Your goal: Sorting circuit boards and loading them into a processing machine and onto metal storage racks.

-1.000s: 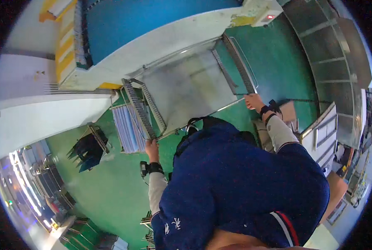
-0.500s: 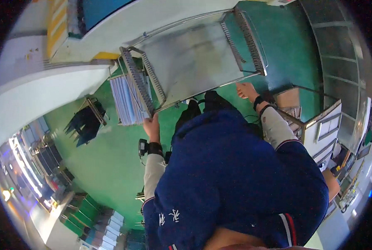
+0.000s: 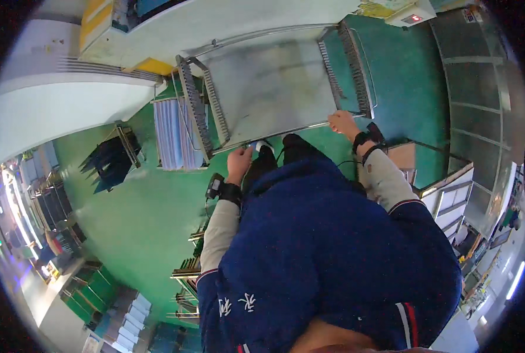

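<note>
A metal rack (image 3: 280,88) with toothed slotted side rails and a flat grey panel stands in front of me. My right hand (image 3: 343,125) is closed at the right part of its near rail, with the fingers overlapping the bar. Just short of the left part of that rail is my left hand (image 3: 239,163), its fingers curled and nothing visible in them. A small gap appears between this hand and the bar. Black straps and small devices sit on both wrists.
A stack of bluish sheets (image 3: 177,132) stands left of the rack, with dark panels on a stand (image 3: 112,162) farther left. A white machine body (image 3: 56,112) borders the far left. At right are a cardboard box (image 3: 401,156) and a framed cart (image 3: 451,203). Slotted racks (image 3: 186,276) stand behind my left arm.
My left hand has come off the rack's left corner and moved right, toward my body. My right hand has shifted slightly left onto the near rail. The whole view has shifted slightly.
</note>
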Tool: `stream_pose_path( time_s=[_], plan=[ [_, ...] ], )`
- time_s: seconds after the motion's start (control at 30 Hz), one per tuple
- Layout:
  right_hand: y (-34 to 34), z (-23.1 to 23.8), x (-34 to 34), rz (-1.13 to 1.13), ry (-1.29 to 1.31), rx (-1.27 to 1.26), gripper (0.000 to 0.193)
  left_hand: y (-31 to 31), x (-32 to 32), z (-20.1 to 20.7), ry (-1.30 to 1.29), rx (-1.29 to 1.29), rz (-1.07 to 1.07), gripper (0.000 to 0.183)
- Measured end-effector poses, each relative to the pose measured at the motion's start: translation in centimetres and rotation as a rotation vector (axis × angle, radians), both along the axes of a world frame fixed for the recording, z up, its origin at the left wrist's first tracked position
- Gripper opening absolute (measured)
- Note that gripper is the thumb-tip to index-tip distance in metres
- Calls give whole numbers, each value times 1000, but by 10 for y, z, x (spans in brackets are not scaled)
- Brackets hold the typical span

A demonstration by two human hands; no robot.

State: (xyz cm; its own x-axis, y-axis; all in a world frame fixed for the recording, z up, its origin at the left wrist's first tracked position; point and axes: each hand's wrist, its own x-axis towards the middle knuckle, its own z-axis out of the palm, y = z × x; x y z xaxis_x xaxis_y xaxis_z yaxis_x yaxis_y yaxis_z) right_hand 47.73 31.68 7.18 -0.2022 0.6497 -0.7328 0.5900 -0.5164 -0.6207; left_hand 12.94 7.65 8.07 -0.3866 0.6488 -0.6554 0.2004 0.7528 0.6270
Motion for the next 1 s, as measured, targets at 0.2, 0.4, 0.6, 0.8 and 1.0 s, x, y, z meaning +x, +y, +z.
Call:
stream_pose_path(
  time_s=[0.2,0.4,0.6,0.8,1.0],
  plan=[
    [37,-20,37,268,-451,591,20,-4,5,-12,-313,-53,376,36],
    [84,-7,54,732,-651,665,25,-3,14,-9,-394,55,547,33],
    [104,-88,78,723,-714,556,30,15,26,-4,-405,49,548,30],
    [108,-82,48,1221,-630,311,19,6,31,-9,-356,18,690,31],
    [102,-102,57,1231,-615,378,21,8,39,-10,-316,18,726,28]
  ],
)
